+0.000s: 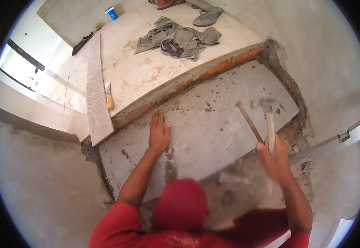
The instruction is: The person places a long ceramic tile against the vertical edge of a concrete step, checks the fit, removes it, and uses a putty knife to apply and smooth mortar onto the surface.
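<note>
Neither of my hands shows in the view. Seen from behind at the lower middle is a co-worker in a red cap [181, 203] and red shirt [116, 229]. The co-worker's left hand [159, 133] lies flat on a grey slab [200, 136], fingers spread. In the co-worker's right hand [276, 161] is a hammer [270, 124] with a pale handle, its head raised and blurred by motion. A thin brown rod [249, 122] also rises from that hand; its kind is unclear. Crumbs of mortar lie scattered over the slab.
A raised pale landing [126, 78] edges the slab's far side. On it lie a crumpled grey cloth [180, 39], an orange-handled brush [108, 97], a long tile strip [96, 91], a blue cup [112, 14] and a sandal [207, 16]. Someone's foot [165, 4] shows at the top. Plastered walls [329, 62] flank the slab.
</note>
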Demonstrator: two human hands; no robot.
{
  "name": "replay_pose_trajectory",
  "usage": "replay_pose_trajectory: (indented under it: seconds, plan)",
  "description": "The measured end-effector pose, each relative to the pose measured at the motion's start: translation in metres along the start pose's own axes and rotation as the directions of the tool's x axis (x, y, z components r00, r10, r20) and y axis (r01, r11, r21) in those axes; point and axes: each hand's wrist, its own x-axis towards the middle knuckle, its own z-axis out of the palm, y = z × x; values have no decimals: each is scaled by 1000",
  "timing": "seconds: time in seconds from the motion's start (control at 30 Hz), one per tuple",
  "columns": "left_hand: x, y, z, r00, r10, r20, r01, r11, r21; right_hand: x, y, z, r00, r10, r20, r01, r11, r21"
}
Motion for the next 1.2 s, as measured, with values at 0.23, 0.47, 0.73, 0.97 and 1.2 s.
replay_pose_trajectory:
  seconds: [0.23,0.47,0.73,0.97,1.2]
  plan:
    - [74,65,33,975,205,85,-206,978,7,-71,-4,16,981,171,-92,-152,971,186]
    - [52,154,84,700,639,317,-555,767,-321,-80,45,41,950,269,-159,-223,940,259]
    - [24,93,12,806,550,220,-417,791,-448,-82,31,40,912,382,-149,-300,869,393]
    - [130,46,20,792,543,279,-548,834,-69,-93,23,36,925,362,-113,-301,882,363]
    - [190,145,85,712,614,341,-633,771,-66,-121,29,21,902,409,-139,-351,881,316]
